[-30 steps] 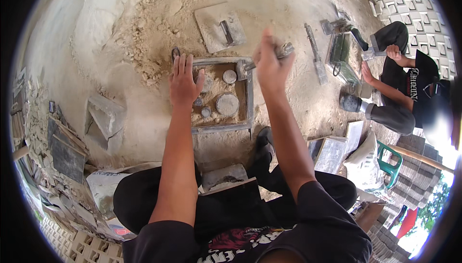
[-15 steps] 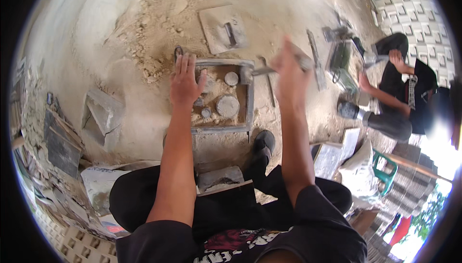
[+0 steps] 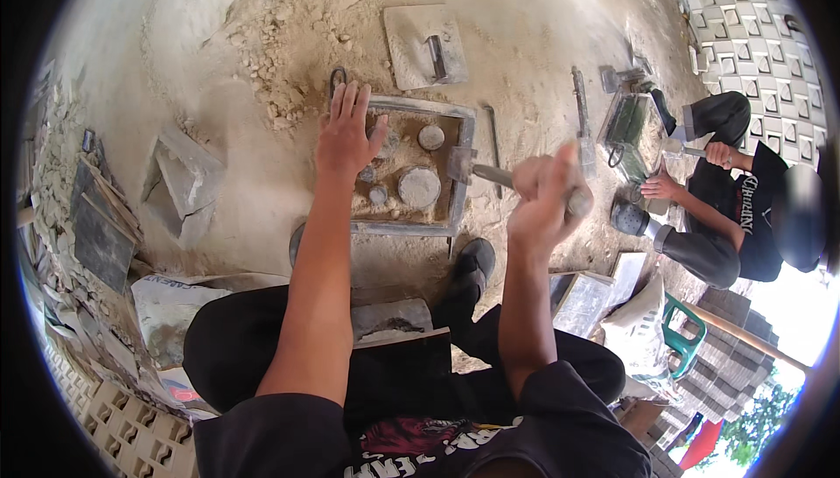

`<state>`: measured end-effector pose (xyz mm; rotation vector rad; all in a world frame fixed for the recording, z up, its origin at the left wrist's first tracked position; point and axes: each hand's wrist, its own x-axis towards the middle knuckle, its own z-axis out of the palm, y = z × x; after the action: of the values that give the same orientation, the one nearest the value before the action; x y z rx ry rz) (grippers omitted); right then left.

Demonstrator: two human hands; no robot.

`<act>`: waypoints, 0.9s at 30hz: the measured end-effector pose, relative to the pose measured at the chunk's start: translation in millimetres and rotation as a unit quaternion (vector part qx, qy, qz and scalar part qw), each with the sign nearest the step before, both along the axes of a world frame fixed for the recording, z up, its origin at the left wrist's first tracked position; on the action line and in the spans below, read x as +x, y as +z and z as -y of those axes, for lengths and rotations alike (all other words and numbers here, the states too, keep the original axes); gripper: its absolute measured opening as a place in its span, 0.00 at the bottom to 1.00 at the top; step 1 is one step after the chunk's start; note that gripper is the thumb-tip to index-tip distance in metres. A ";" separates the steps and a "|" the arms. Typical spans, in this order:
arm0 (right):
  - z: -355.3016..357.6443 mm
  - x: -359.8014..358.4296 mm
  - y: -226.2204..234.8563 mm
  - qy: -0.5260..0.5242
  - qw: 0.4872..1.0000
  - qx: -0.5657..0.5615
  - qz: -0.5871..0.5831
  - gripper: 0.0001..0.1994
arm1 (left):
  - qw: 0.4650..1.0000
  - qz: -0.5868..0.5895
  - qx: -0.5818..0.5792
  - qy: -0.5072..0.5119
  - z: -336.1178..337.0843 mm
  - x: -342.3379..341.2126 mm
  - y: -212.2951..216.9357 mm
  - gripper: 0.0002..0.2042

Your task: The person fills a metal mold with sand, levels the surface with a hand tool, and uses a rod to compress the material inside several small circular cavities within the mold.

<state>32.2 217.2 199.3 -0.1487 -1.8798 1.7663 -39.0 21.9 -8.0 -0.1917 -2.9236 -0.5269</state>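
Note:
A grey rectangular mould frame (image 3: 411,106), partly filled with sandy powder, lies on the ground before me. Inside it sit a large round grey disc (image 3: 419,188), a smaller disc (image 3: 430,137) and several little round pieces. My left hand (image 3: 344,141) rests with fingers stretched out over the frame's left side, hiding part of it. In my right hand (image 3: 542,202) is a hammer (image 3: 461,165), gripped by its handle. The hammer's head is at the inner face of the frame's right wall; whether it touches cannot be told.
Beyond the frame lies a square plate with a handle (image 3: 435,56). A thin metal rod (image 3: 494,150) and a flat bar (image 3: 582,119) lie to the right. Farther right a co-worker (image 3: 726,189) bends over another mould (image 3: 632,128). Broken slabs (image 3: 185,180) lie left.
My right hand and the hammer have come nearer to me, the head moving down along the frame's right wall. My left hand stays on the frame. The view has shifted slightly.

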 end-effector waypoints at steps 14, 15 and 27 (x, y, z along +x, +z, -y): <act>-2.0 -44.2 -11.1 -0.018 0.998 -0.015 -0.050 0.24 | 1.000 -0.004 0.002 -0.003 -2.4 3.0 2.2 0.29; -5.3 -40.7 -6.1 -0.018 0.995 -0.011 -0.097 0.24 | 1.000 -0.004 -0.001 -0.001 -1.6 0.2 2.8 0.29; -8.0 -65.1 -19.9 0.043 0.995 -0.008 0.087 0.26 | 1.000 0.006 0.001 -0.010 -6.3 9.0 2.9 0.29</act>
<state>-32.9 225.2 179.4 -0.2374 -2.0231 1.8794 -30.0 28.1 -5.1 -0.2182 -2.9350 -0.5368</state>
